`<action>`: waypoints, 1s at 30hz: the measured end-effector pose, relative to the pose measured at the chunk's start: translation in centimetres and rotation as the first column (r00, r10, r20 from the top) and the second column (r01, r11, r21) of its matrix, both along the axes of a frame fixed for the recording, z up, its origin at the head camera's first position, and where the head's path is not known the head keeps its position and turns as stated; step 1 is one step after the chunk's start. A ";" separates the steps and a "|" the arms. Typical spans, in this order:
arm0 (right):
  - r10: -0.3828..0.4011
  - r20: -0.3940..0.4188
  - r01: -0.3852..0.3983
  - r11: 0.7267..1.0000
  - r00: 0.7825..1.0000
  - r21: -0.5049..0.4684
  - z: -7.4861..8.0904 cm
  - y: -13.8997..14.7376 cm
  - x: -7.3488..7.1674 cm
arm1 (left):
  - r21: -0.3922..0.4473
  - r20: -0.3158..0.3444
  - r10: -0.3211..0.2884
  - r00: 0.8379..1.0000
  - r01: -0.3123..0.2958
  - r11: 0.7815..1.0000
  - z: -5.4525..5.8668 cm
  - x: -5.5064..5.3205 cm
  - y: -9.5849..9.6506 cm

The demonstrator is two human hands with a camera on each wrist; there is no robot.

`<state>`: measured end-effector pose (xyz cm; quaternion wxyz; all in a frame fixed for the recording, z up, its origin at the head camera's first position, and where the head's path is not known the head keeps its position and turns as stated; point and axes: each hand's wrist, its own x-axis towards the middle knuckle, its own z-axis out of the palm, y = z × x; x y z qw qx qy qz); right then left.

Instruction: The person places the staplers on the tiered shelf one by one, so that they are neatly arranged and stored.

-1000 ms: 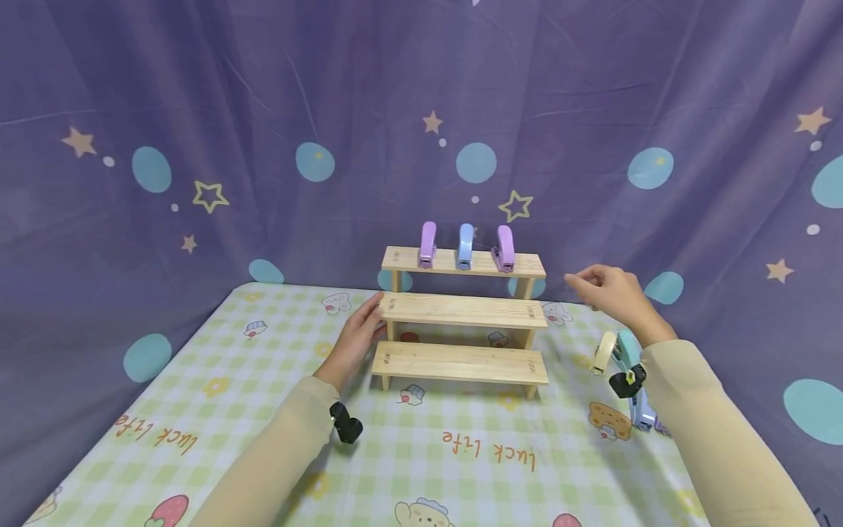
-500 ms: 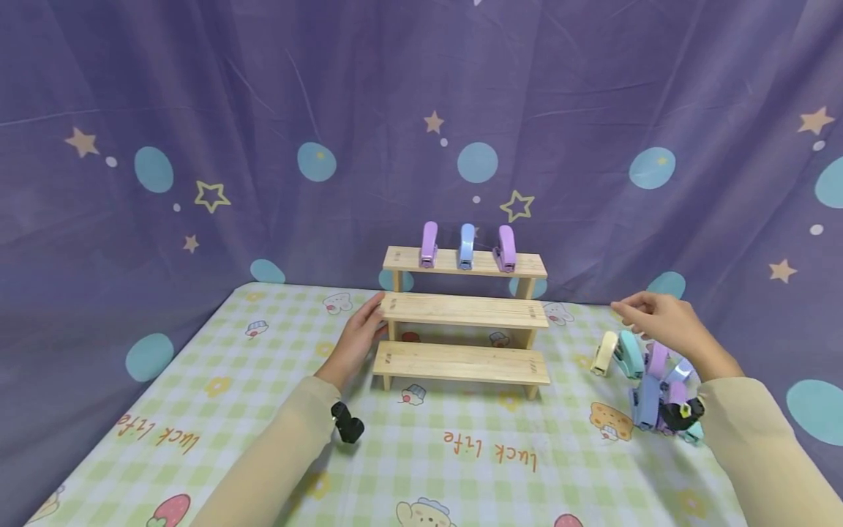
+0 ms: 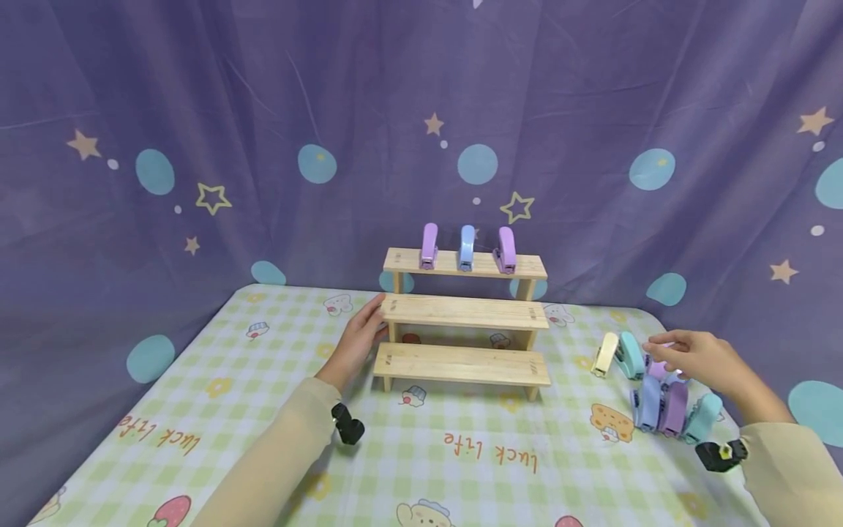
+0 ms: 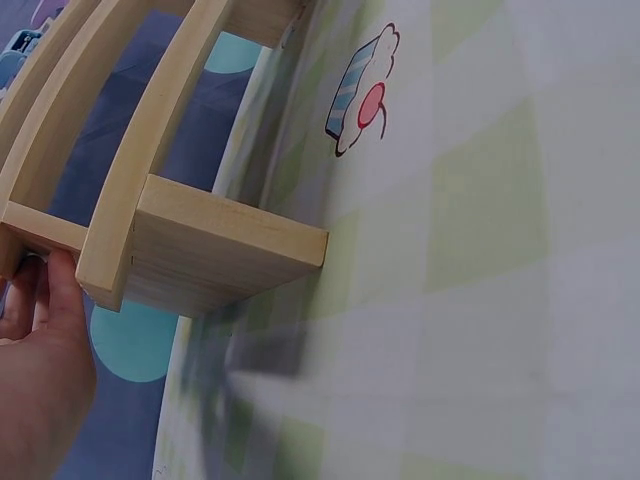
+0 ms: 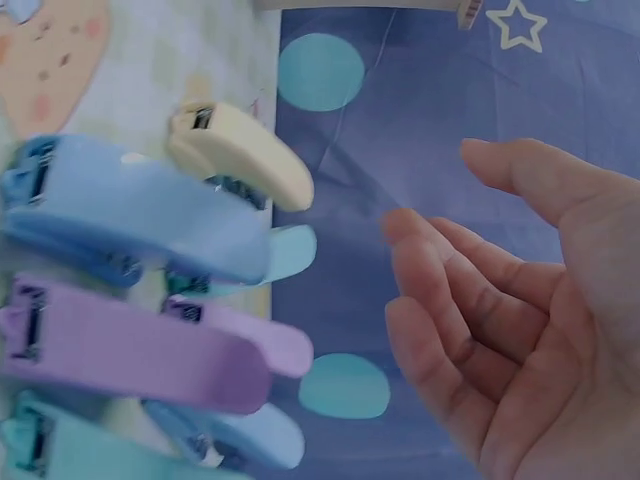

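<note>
Staplers (image 3: 467,247) are in two places in the head view: three stand in a row on the top tier of the wooden rack (image 3: 463,311), purple, blue, purple, and the others crowd together on the checked tablecloth (image 3: 263,410) by the person's right side. That bunch has a cream stapler (image 3: 605,355) and a teal stapler (image 3: 630,356) in its far row, with a blue stapler (image 3: 648,404), a purple stapler (image 3: 675,410) and a second teal stapler (image 3: 703,419) nearer. The right hand (image 3: 694,357) hangs over the far row, partly hiding it. The left hand (image 3: 356,338) grips the end of the rack's middle tier.

From the left wrist, I can see the thumb and bent fingers about that end, and a cupcake (image 4: 362,90) printed on the cloth.

From the right wrist, the fingers curve loosely in the air, thumb apart from them, holding nothing. Beside them, a lilac stapler (image 5: 260,336) and a light blue stapler (image 5: 262,435) show partly behind the nearer ones, against a dark blue curtain (image 5: 450,90).
</note>
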<state>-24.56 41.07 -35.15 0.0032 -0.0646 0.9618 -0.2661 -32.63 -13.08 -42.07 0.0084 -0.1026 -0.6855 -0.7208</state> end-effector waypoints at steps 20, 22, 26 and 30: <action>-0.087 0.146 0.087 0.996 0.985 0.012 -4.1 1.8 1.6 | 0.005 0.009 0.005 1.000 -0.005 1.000 0.0 0.0 0.0; -0.100 0.151 0.100 0.995 0.983 0.012 -4.3 1.7 1.6 | 0.004 0.009 0.004 1.000 -0.004 1.000 0.0 0.1 0.0; -0.113 0.157 0.112 0.994 0.981 0.013 -4.5 1.4 1.8 | 0.001 0.002 0.006 1.000 -0.006 1.000 -0.1 0.1 0.0; -0.120 0.189 0.123 0.992 0.975 -0.001 -4.9 1.2 1.9 | -0.001 0.000 0.009 1.000 -0.009 1.000 -0.1 0.1 0.0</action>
